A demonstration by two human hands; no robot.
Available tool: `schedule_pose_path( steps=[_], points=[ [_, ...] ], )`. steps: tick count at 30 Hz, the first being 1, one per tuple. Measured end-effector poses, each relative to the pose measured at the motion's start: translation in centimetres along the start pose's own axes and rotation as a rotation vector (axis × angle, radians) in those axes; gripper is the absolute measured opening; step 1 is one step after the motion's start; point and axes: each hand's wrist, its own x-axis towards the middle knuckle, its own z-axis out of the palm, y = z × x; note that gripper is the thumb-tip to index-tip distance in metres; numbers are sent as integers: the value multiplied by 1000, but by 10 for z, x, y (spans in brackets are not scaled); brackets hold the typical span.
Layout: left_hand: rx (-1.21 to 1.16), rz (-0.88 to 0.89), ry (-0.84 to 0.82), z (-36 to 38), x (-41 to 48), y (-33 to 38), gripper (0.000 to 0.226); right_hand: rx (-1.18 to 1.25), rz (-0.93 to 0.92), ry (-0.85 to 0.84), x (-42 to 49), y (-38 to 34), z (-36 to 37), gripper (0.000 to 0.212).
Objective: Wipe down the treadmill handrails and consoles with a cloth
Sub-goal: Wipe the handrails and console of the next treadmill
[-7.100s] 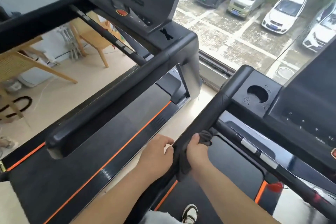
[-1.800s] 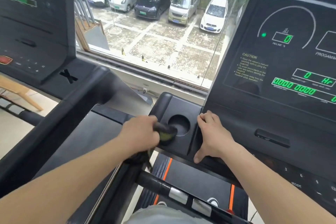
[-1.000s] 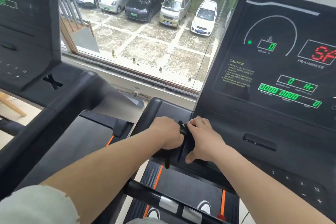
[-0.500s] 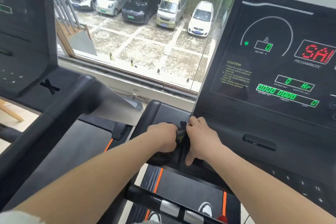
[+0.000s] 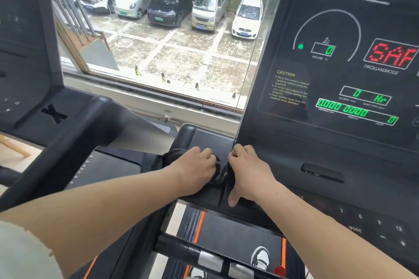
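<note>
A dark cloth (image 5: 218, 173) is bunched on the left cup-holder tray (image 5: 210, 137) of the right treadmill, just left of its lit console (image 5: 340, 88). My left hand (image 5: 196, 168) has its fingers curled round the cloth and presses it onto the tray. Part of the cloth (image 5: 170, 156) sticks out left of that hand, by the top of the black handrail (image 5: 184, 134). My right hand (image 5: 248, 171) rests beside it, fingers bent on the tray at the cloth's right edge, thumb pointing down over the tray's front lip.
A second treadmill (image 5: 74, 129) stands at the left, its handrail and console close to my left arm. A crossbar with silver pulse sensors (image 5: 210, 260) runs below my arms. A window straight ahead looks down on parked cars (image 5: 208, 6).
Both hands have stayed on the tray. My left hand has shifted the cloth slightly left and forward. The console's red display now reads SAF in full.
</note>
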Motion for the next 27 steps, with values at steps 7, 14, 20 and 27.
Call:
schedule_pose_path(
  steps=[7,14,20,27],
  points=[
    [-1105,-662,-206,-27,18,-8,23,34,-5,16,0,2,3,106],
    [-2033,-1249,208,-1,-66,-22,5,-39,-30,7,-3,1,-2,97],
    [-1384,-1283,575,-7,-98,-31,10,-172,-49,-9,0,-9,-14,88],
    [-695,-769,55,0,-39,64,42,-101,-92,78,-2,4,-7,106]
  ],
)
